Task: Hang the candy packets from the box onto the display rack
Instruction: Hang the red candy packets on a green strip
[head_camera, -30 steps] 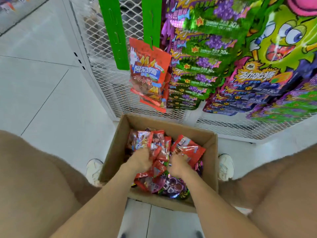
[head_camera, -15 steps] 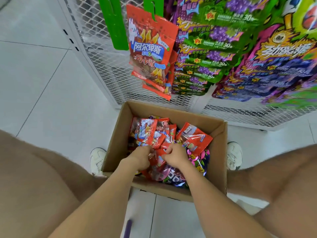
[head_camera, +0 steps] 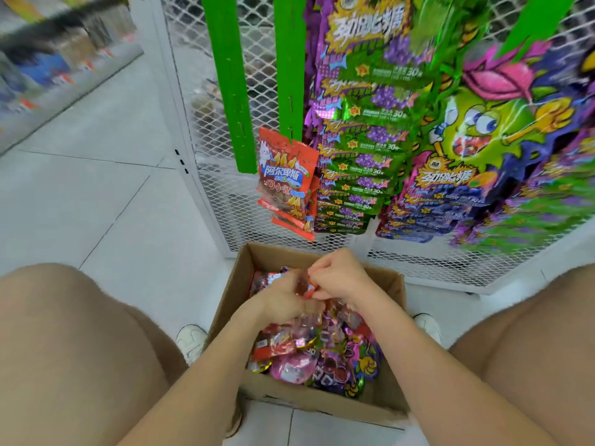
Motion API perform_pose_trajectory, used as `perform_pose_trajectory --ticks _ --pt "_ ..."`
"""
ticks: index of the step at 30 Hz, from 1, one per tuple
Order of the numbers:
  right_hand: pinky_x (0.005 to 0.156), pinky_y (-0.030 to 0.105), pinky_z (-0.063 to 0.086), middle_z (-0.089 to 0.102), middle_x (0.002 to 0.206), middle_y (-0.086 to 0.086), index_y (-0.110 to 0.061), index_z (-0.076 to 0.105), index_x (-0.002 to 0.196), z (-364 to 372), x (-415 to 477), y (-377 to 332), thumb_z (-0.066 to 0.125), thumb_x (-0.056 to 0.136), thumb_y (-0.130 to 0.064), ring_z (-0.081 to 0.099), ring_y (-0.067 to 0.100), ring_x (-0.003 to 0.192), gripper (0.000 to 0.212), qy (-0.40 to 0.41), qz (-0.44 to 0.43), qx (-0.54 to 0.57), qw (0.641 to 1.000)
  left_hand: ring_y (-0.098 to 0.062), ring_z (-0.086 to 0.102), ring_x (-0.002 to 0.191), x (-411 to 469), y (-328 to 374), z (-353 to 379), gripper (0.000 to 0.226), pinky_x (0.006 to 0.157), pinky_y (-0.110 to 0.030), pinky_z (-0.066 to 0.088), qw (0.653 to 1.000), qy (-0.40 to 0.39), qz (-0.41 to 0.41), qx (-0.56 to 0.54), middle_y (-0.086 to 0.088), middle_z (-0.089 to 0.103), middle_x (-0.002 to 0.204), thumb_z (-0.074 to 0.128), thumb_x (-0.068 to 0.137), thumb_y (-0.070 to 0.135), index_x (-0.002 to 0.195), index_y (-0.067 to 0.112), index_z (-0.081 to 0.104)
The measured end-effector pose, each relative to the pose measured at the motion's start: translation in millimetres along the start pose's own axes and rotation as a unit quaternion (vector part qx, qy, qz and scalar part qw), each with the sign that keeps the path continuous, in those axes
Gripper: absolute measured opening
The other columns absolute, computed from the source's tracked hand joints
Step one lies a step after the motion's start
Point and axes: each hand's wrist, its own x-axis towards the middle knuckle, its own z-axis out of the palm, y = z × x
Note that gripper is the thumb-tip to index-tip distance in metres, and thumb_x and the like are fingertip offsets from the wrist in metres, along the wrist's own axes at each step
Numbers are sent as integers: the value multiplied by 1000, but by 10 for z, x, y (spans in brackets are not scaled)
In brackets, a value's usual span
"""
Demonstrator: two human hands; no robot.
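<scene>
Red candy packet is pinched between both hands, above the far half of the cardboard box. The left hand curls its fingers onto it from the left. The right hand closes its fingers on it from the right, and the two sets of knuckles nearly touch. Only a thin sliver of the red candy packet shows between the fingers, so I cannot tell which way its long axis runs.

Under the hands the box stands open-topped with a loose heap of packets, red ones at the top and pink and purple ones nearer the person. It sits on the tile floor between two white shoes, with its far rim just beside the foot of the white wire mesh rack. A knee flanks it on either side, so the free room lies upward and forward, between the far rim and the hung red packets.

Those hang from a green strip, long axis near vertical, lower ends swung slightly right. A second green strip hangs just to the left. To the right, grape packets overlap in crowded columns. Open floor spreads to the left.
</scene>
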Motion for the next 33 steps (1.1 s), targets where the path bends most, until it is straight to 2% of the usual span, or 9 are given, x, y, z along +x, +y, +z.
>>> perform_pose_trajectory --ticks 3,7,11,17,22,24,27,30,33 --pt "80 32 64 78 89 11 -5 80 100 -207 -243 -320 83 90 -25 77 20 76 22 -72 -64 50 994 -7 49 63 -133 206 -243 19 68 -33 44 999 44 22 -2 8 53 71 67 91 5 86 23 62" --pt "66 24 44 66 74 -15 -25 80 95 -535 -418 -593 82 86 -48 57 2 69 25 -14 -221 -213 951 -26 69 84 -365 530 -632 21 80 -41 56 998 34 44 -26 -7 73 95 69 96 17 116 24 72" --pt "56 30 33 56 60 -3 -15 76 79 -799 -567 -772 76 93 -42 43 14 56 30 7 -303 -253 919 -28 76 111 -582 886 -940 25 99 -50 61 991 67 97 -66 -8 80 118 68 102 4 125 13 72" --pt "57 32 34 61 62 -4 -24 69 77 -992 -713 -1215 72 97 -39 56 17 63 26 125 -409 -292 855 -19 71 108 -574 1514 -1262 44 90 -40 63 947 260 186 -36 2 71 122 56 97 -8 129 21 63" --pt "66 35 52 70 72 -10 -30 78 98 -974 -586 -1439 71 95 -41 63 17 70 13 248 -458 -246 817 -9 59 128 -335 1811 -1389 52 112 -43 49 892 382 221 -93 12 60 139 56 95 7 143 28 53" --pt "64 34 50 64 66 -15 -29 77 95 -916 -515 -1460 72 96 -39 58 11 63 11 269 -464 -179 825 2 60 120 -247 1886 -1397 46 110 -30 49 891 381 219 -115 12 63 132 52 97 8 140 25 56" --pt "61 29 39 58 63 -17 -24 79 93 -847 -423 -1515 73 97 -36 52 4 58 14 283 -461 -132 830 13 59 90 -175 1992 -1441 33 73 -3 45 890 379 219 -128 14 64 110 49 101 6 127 21 63" --pt "58 31 39 55 54 -15 -24 79 87 -771 -395 -1623 75 94 -40 51 7 52 18 300 -462 -105 828 -6 57 84 -128 2001 -1506 14 70 -20 45 899 358 212 -136 12 63 91 53 105 17 105 22 65" --pt "59 37 47 62 56 -5 -20 76 79 -656 -378 -1675 72 95 -43 56 16 54 28 283 -456 -43 843 3 57 71 -211 1972 -1507 21 66 -19 45 902 350 215 -135 19 63 71 56 106 28 87 25 66"
